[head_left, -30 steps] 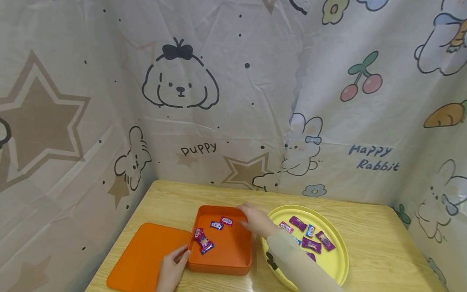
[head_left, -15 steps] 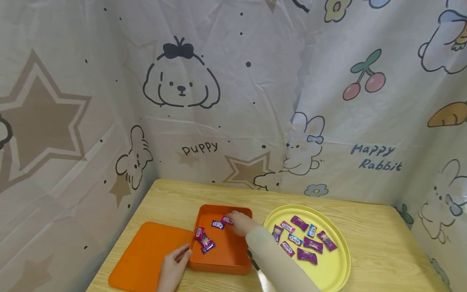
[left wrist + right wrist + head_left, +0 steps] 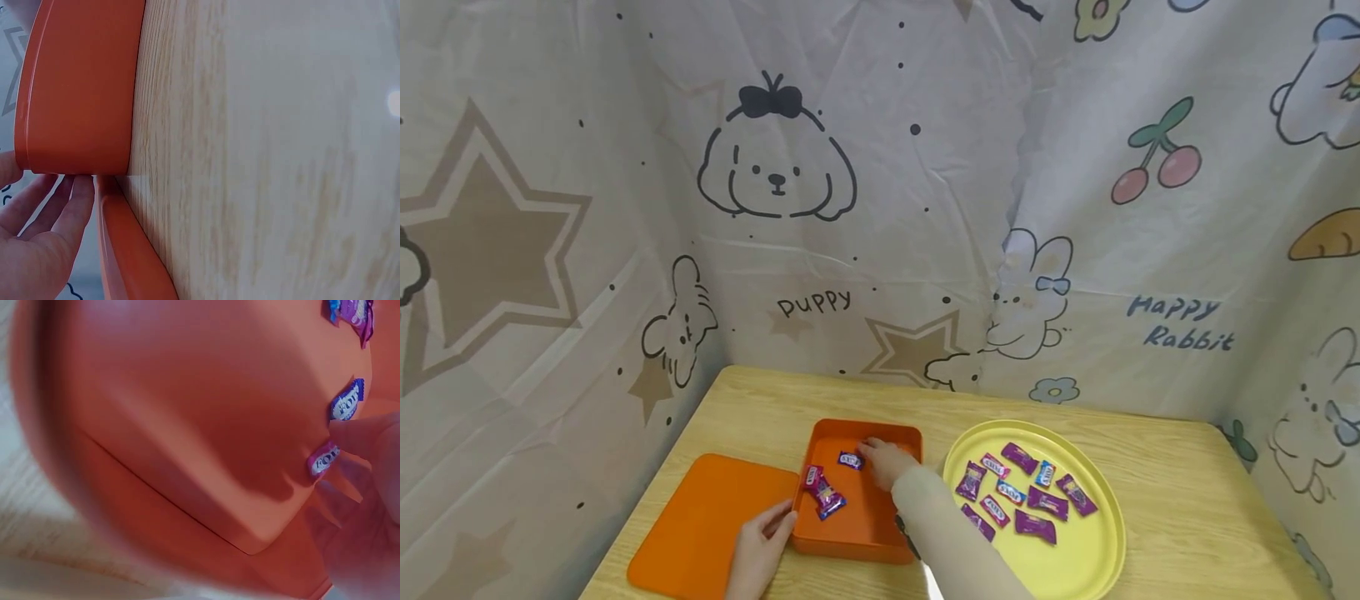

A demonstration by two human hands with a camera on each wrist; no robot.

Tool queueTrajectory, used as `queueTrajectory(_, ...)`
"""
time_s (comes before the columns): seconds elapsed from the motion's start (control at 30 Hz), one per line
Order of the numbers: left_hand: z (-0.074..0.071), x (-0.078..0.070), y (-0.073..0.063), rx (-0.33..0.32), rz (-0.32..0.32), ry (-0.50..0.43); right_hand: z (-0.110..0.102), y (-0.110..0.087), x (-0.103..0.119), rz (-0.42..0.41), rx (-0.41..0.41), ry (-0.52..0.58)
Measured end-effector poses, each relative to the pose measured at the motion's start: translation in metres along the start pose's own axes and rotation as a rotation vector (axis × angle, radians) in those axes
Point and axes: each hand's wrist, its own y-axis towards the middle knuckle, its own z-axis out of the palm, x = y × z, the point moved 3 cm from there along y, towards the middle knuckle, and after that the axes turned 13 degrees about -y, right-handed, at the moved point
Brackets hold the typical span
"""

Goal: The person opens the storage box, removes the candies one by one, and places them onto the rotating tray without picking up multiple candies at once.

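My right hand (image 3: 887, 465) is down inside the orange box (image 3: 850, 551), near its back. In the right wrist view, its thumb and fingers pinch a pink wrapped candy (image 3: 322, 460), which the hand hides in the head view. A dark blue candy (image 3: 850, 459) lies just beside the fingertips. Toward the box's left wall, a purple candy (image 3: 830, 502) and another pink candy (image 3: 812, 476) lie against each other. My left hand (image 3: 760, 542) touches the outside of the box at its front left, fingers fairly straight along the wall in the left wrist view.
A flat orange lid (image 3: 718, 521) lies on the wooden table (image 3: 1180, 492) left of the box. To the right, a round yellow tray (image 3: 1060, 571) holds several purple, pink and blue candies; my right forearm crosses its left edge. A printed cloth (image 3: 820, 258) hangs behind.
My right hand has come from the box's right rim, down into the box and left to the pink candy, now covered by it. The left hand stays at the box.
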Motion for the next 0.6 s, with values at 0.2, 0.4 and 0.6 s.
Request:
queueTrajectory(0.2,0.000,-0.002,-0.001,-0.007,-0.003,0.013,0.018,0.011,-0.002,-0.015,-0.020,-0.026)
queueTrajectory(0.4,0.000,-0.001,-0.001,0.000,-0.003,0.021,0.008,0.003,0.000,-0.028,-0.091,-0.072)
queueTrajectory(0.6,0.001,-0.001,-0.001,0.004,0.006,0.020,0.003,-0.003,-0.001,-0.012,-0.126,-0.064)
